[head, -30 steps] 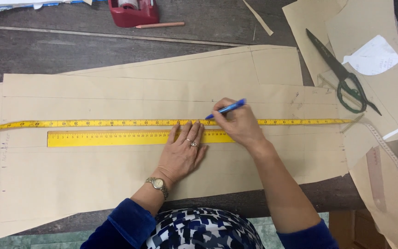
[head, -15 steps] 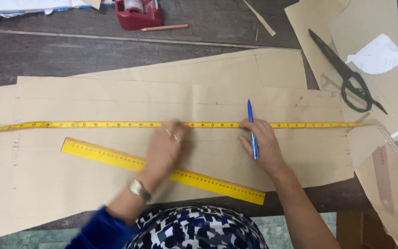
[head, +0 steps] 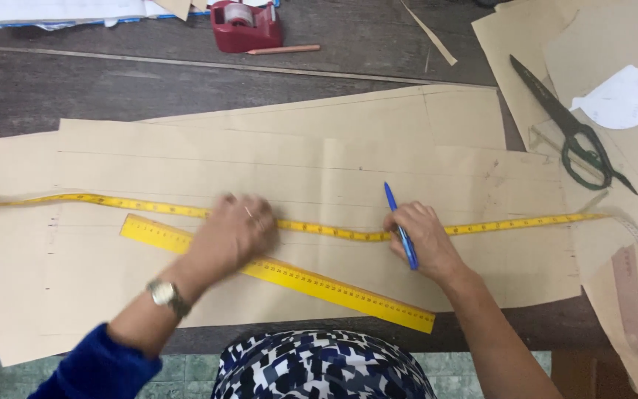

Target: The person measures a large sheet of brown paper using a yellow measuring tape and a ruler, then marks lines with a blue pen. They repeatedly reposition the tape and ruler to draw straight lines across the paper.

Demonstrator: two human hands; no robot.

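Left hand [head: 232,235], centre-left of frame, blurred: lies palm down across the yellow ruler [head: 282,275] and the yellow tape measure [head: 319,227]. Fingers seem spread flat, closed on nothing; blur hides more. Watch on that wrist.

Right hand [head: 426,238], centre of frame: fingers curled round a blue pen [head: 400,225], tip pointing up-frame, hand resting on the tape.

Ruler slants from centre-left down toward lower centre. Tape runs left edge to right, sagging between the hands. Both lie on long brown pattern paper [head: 334,162] covering the dark tabletop [head: 112,89].

Upper right: black scissors [head: 574,133] on more brown paper, beside a white scrap [head: 622,96]. Top centre: red tape dispenser [head: 245,26], pencil [head: 283,50] just beside it.
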